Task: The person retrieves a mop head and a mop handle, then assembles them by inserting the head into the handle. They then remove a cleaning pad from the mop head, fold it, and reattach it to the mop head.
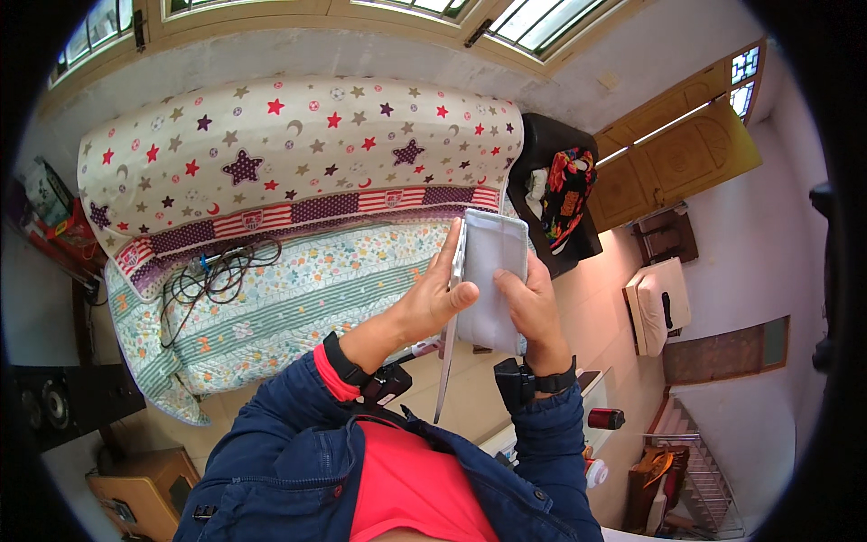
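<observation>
Pale grey, flat rectangular soft-looking pouch [486, 312] before your chest; your right hand [535, 303] grasps its right edge, your left hand [432, 296] straight-fingered along its left. Beige tiled floor [587, 294] stretches rightward.

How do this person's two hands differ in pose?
The left hand is open with fingers stretched, while the right hand curls round the right edge of the grey case. The left thumb sticks out sideways; the right thumb lies on the case's face. Both hands are bare, with black straps at the wrists.
</observation>
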